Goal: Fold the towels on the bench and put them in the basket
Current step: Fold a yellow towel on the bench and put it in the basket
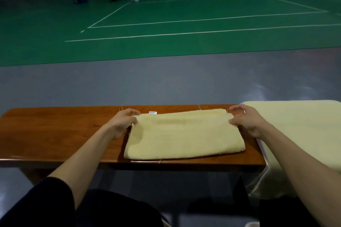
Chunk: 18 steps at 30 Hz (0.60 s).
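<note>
the towel (184, 134) is pale yellow and lies folded in half on the bench (55, 131), nearer the right end. its fold runs along the near edge and its loose edges lie by the far edge. the left hand (123, 122) pinches the far left corner between thumb and fingers. the right hand (245, 121) curls round the far right corner and seems to pinch it too. i think the hands hold the corners so the two layers line up and lie flat. the towel looks ready for one more fold, maybe side to side. a second yellow towel (295, 134) hangs over something just past the right end of the bench. i cannot see the basket.
</note>
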Motion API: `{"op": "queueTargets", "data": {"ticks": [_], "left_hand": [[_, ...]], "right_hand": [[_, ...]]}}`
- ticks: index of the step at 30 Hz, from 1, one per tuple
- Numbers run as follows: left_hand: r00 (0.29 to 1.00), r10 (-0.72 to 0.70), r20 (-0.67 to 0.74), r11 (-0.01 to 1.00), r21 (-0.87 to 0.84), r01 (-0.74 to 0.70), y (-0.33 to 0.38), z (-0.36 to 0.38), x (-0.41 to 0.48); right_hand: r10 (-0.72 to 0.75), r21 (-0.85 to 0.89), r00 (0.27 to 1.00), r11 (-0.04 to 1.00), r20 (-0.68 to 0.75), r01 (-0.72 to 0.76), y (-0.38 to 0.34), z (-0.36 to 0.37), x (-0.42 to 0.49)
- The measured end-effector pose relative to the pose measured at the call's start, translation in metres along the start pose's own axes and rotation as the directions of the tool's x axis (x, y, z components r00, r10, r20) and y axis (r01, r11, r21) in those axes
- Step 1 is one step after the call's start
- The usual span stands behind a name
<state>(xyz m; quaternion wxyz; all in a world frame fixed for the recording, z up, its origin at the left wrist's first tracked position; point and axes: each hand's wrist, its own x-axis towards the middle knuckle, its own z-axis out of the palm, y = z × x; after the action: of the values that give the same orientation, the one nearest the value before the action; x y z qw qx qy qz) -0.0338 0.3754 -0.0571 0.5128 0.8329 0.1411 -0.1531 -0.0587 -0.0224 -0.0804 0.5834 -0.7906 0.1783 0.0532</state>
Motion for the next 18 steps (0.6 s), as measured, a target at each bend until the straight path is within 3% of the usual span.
{"op": "queueTargets", "data": {"ticks": [3,6,10,13,16,18], "left_hand": [[0.998,-0.051,0.038,0.994,-0.099,0.055,0.003,-0.002,0.002],[0.994,-0.059,0.096,0.997,-0.052,0.064,0.006,-0.003,0.002],[1.000,-0.010,-0.002,0.999,-0.042,0.010,0.004,-0.003,0.003],[0.999,0.001,-0.038,0.999,-0.046,-0.003,0.002,-0.003,0.004],[0.998,0.023,-0.062,0.999,-0.023,-0.025,0.004,0.001,0.003],[0.992,0.079,-0.095,0.996,0.046,-0.075,0.003,0.007,0.004]], "right_hand": [[0.070,-0.013,0.993,0.998,0.095,-0.069,-0.002,-0.001,0.003],[0.090,-0.051,0.988,0.995,0.129,-0.084,-0.005,0.000,0.007],[0.095,-0.150,0.991,0.986,0.097,-0.080,-0.007,-0.001,0.008],[-0.029,-0.056,0.999,0.998,-0.025,0.028,-0.007,-0.003,0.008],[0.005,0.039,1.000,0.999,0.014,-0.005,-0.010,0.000,0.005],[0.020,-0.037,0.999,0.999,0.050,-0.018,-0.010,0.003,0.005]]}}
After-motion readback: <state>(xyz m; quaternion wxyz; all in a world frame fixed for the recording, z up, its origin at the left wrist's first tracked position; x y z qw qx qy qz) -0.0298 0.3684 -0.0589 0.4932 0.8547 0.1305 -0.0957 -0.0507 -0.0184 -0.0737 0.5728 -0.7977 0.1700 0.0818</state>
